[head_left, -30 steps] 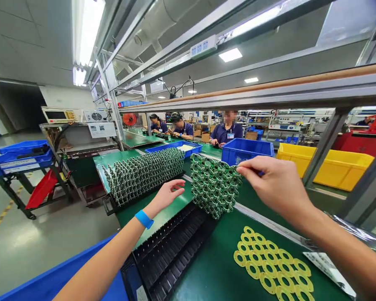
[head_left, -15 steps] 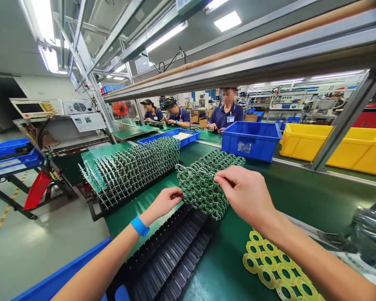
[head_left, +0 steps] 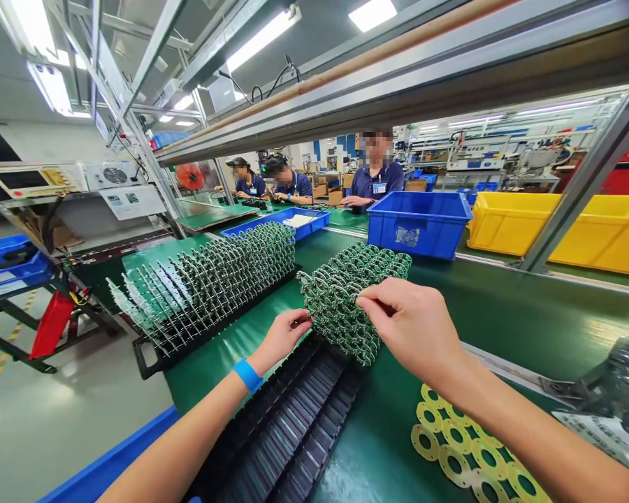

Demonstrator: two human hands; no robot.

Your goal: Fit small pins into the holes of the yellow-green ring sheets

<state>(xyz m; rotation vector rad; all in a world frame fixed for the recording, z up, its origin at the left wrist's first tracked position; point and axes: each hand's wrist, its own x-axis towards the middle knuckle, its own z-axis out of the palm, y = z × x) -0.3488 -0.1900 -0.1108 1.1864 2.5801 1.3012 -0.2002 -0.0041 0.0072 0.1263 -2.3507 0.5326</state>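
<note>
A green circuit board panel (head_left: 340,318) made of many joined rings stands at the front of a dense row of similar panels. My left hand (head_left: 284,341), a blue band on its wrist, pinches the panel's left edge low down. At the opposite edge, the thumb and fingers of my right hand (head_left: 411,313) are closed in a pinch on the panel. Below it runs a black slotted rack (head_left: 288,426), whose near slots are bare. The fingertips partly hide where they touch the panel.
Another rack of upright panels (head_left: 214,286) stands to the left. Yellow ring sheets (head_left: 456,436) lie at front right. Behind are a blue bin (head_left: 419,222), yellow bins (head_left: 514,225) and a blue tray (head_left: 314,225). A metal beam (head_left: 346,115) crosses overhead. Co-workers (head_left: 380,178) sit beyond.
The view has shifted slightly. Both hands keep their pinch at the panel's edges, and the panel looks a little more upright against the row.
</note>
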